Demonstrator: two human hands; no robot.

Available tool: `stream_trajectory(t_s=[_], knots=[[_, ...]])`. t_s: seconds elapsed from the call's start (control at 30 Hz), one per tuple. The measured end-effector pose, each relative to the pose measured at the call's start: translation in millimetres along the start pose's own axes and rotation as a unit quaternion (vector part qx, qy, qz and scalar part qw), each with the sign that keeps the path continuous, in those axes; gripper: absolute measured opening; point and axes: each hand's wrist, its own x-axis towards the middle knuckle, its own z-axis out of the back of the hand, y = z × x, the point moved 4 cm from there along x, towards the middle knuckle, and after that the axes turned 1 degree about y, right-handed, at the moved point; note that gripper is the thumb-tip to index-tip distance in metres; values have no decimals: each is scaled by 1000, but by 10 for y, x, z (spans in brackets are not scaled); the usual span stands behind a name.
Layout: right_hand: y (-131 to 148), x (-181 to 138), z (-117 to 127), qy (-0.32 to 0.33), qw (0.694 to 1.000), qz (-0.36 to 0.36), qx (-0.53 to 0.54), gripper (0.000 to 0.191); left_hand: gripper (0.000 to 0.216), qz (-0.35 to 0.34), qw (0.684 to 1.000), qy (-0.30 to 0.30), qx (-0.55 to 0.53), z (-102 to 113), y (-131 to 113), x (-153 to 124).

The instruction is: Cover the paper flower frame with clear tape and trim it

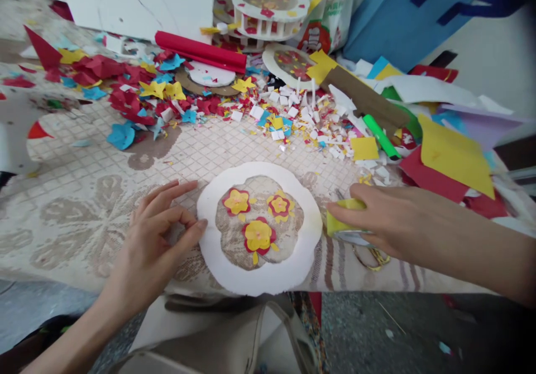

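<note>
A white scalloped ring lies flat near the table's front edge. Its clear middle carries three paper flowers, yellow on red, with small yellow petals around them; one yellow flower sits lowest. At the ring's left rim is my left hand, fingers apart, its thumb tip at or very near the edge. To the right of the ring, my right hand grips a yellow roll that looks like tape, low over the cloth. Gold-handled scissors lie beneath that hand, partly hidden.
Paper scraps and red, blue and yellow paper flowers spread across the back. A red paper roll, a green marker and yellow paper sheets lie there too. Behind stands a round decorated model beside a blue bag.
</note>
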Motion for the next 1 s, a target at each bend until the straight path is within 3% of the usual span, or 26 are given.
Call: stream_trajectory(t_s=[0.4, 1.0], knots=[[22, -1, -36, -70, 997, 17, -4, 39, 21, 5, 1000, -6, -1, 11, -12, 2], [50, 11, 8, -7, 999, 15, -44, 41, 19, 12, 1000, -1, 2, 9, -9, -10]])
